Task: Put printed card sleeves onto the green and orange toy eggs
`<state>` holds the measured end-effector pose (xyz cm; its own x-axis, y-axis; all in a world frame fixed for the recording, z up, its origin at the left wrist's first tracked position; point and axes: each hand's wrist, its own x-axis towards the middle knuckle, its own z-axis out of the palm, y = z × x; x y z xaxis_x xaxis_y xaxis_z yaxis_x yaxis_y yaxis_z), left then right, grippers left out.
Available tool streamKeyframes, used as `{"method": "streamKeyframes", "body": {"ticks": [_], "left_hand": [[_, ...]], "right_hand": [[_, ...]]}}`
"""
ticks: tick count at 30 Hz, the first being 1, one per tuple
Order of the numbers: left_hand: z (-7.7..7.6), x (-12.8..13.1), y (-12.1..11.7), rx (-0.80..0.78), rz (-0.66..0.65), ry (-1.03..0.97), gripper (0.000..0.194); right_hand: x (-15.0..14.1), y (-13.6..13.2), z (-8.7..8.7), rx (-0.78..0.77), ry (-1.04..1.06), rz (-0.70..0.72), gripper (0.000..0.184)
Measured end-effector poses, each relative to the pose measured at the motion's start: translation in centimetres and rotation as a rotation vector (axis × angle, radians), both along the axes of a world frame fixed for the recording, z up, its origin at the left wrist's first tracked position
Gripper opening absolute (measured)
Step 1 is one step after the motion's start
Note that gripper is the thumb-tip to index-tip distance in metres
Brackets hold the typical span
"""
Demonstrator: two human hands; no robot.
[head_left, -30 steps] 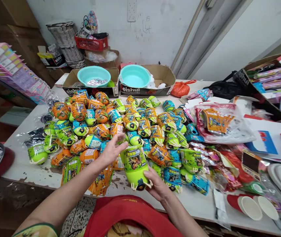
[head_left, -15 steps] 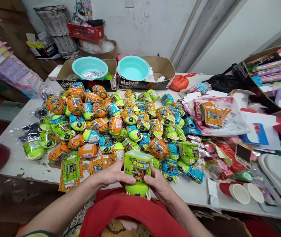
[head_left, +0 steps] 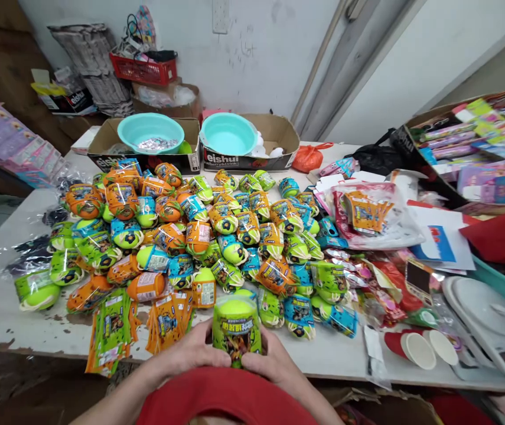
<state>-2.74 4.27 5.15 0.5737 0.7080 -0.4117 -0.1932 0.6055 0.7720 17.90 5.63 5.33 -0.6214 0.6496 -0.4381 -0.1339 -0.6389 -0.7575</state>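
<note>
A green toy egg [head_left: 235, 333] with a printed plastic sleeve is upright between both hands at the table's front edge. My left hand [head_left: 196, 351] grips its left side, thumb across the front. My right hand [head_left: 270, 357] is closed on its right side in the same way. The egg's lower end is hidden behind the red apron [head_left: 217, 398]. Just beyond lies a heap of sleeved eggs [head_left: 198, 238] in orange, green and blue. Flat green sleeves [head_left: 113, 327] and orange sleeves [head_left: 168, 321] are stacked left of my left hand.
Two turquoise basins [head_left: 228, 141] sit in cardboard boxes [head_left: 246, 162] at the back. Paper cups [head_left: 418, 349] and a white scale [head_left: 482, 313] stand at the right. A bag of orange sleeves [head_left: 394, 227] lies behind them, near a box of packaged goods [head_left: 478, 159].
My left hand has come down from over the heap and taken hold of the egg beside my right hand. The egg has moved closer to my body, and its green top now shows above the sleeve.
</note>
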Motion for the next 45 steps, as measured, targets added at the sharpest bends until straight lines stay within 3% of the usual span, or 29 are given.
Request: {"method": "streamKeyframes", "body": {"ticks": [3, 6, 10, 14, 16, 19, 22, 25, 26, 28, 29, 31, 33, 35, 37, 39, 41, 45], "left_hand": [[-0.8, 0.4, 0.2, 0.005, 0.002, -0.017, 0.063], [-1.1, 0.7, 1.7, -0.055, 0.144, 0.042, 0.067], [-2.2, 0.3, 4.0, -0.161, 0.42, 0.356, 0.068], [-5.3, -1.0, 3.5, -0.163, 0.449, 0.494, 0.063], [-7.5, -1.5, 2.3, -0.202, 0.493, 0.518, 0.065], [-10.3, -2.2, 0.3, -0.255, 0.559, 0.523, 0.066], [-11.6, -3.2, -2.1, -0.243, 0.599, 0.566, 0.063], [-12.2, -5.0, -5.0, -0.126, 0.525, 0.757, 0.054], [-12.5, -5.7, -6.1, -0.09, 0.485, 0.877, 0.049], [-13.0, -7.0, -8.2, -0.129, 0.467, 1.006, 0.04], [-13.2, -7.6, -9.1, -0.154, 0.469, 1.06, 0.036], [-13.8, -8.5, -10.2, -0.186, 0.479, 1.156, 0.032], [-14.5, -9.3, -10.3, -0.192, 0.488, 1.259, 0.035], [-15.3, -9.8, -9.4, -0.199, 0.501, 1.364, 0.044], [-16.3, -10.2, -8.2, -0.214, 0.515, 1.464, 0.054], [-17.1, -10.3, -7.1, -0.225, 0.522, 1.544, 0.058], [-17.7, -10.3, -6.3, -0.233, 0.518, 1.593, 0.055], [-18.2, -10.4, -5.7, -0.233, 0.485, 1.615, 0.047]], "right_hand": [[-0.2, 0.2, -0.2, -0.013, 0.051, -0.026, 0.063], [-0.3, 2.5, -0.4, 0.008, -0.018, -0.115, 0.061], [0.0, 11.4, -0.4, 0.229, -0.327, -0.27, 0.055], [-1.3, 23.4, -0.3, 0.614, -0.84, -0.293, 0.057], [-2.7, 28.4, -0.7, 0.709, -1.061, -0.304, 0.059], [-5.1, 33.1, -1.9, 0.734, -1.208, -0.303, 0.067], [-6.5, 34.1, -3.2, 0.718, -1.293, -0.238, 0.071], [-6.3, 32.3, -3.8, 0.78, -1.305, -0.181, 0.068], [-5.9, 30.9, -3.8, 0.924, -1.271, -0.218, 0.066], [-4.7, 26.6, -3.3, 1.103, -1.115, -0.293, 0.059], [-4.0, 23.5, -3.0, 1.109, -1.025, -0.319, 0.056], [-3.0, 16.1, -2.6, 0.958, -0.881, -0.32, 0.047], [-3.1, 8.3, -3.3, 0.735, -0.746, -0.219, 0.039], [-4.4, 1.8, -5.4, 0.398, -0.576, -0.021, 0.038], [-6.7, -2.5, -8.3, 0.07, -0.457, 0.055, 0.043], [-9.4, -4.5, -11.2, -0.196, -0.437, 0.021, 0.048], [-12.0, -4.9, -13.6, -0.342, -0.459, -0.036, 0.051], [-15.9, -3.7, -16.3, -0.396, -0.439, -0.036, 0.045]]}}
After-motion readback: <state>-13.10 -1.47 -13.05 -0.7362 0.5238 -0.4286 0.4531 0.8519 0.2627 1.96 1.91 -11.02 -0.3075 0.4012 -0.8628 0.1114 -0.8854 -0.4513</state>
